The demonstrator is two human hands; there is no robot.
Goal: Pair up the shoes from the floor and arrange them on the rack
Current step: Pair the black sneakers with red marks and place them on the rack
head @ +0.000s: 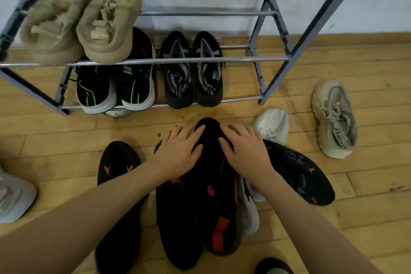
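While both hands press on the black-and-red shoes (pixel 206 196) on the floor (pixel 367 196), left hand (pixel 180 153) and right hand (pixel 244 151) lie flat, fingers spread. Advice: square toes together, grip both, then lift to the rack (pixel 275 59).

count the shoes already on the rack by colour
beige shoes, top shelf: 2
black shoes with green stripes, bottom shelf: 2
black and grey shoes, bottom shelf: 2
total on the rack: 6
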